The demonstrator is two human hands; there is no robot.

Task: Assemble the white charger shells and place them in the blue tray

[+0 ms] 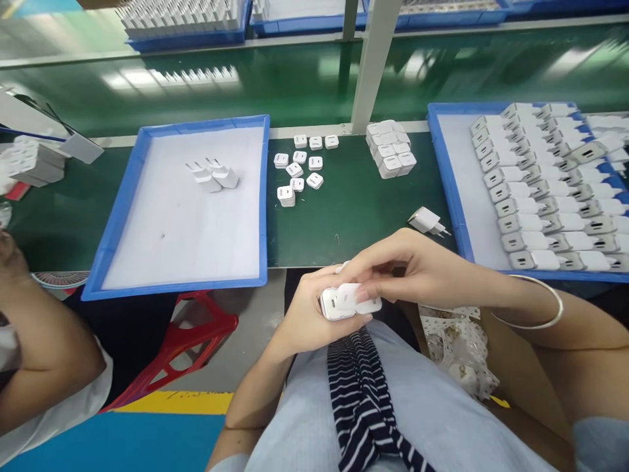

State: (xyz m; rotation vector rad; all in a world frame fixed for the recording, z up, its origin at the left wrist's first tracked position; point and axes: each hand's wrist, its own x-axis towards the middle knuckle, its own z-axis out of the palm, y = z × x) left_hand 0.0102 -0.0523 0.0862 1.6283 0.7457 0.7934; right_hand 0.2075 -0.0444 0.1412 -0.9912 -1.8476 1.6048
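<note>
My left hand (309, 311) is wrapped round white plug chargers (332, 304), held above my lap just off the table's front edge. One charger end with a port slot faces me, and a second end shows beside it. My right hand (407, 269) is closed from above, its thumb and fingers on a small white cover piece (346, 297) lying over those ends. The plug pins and the palm side are hidden. Beyond my right hand, a single two-pin charger (425, 221) lies on the green table. Several small white end caps (295, 170) are spread farther left.
A blue tray (181, 252) at left holds two chargers (213, 176). Another blue tray (469, 196) at right carries rows of chargers (523, 206). Stacked white caps (390, 147) stand by the metal post (373, 65). At far left is a co-worker's arm (44, 328), near a red stool (196, 334).
</note>
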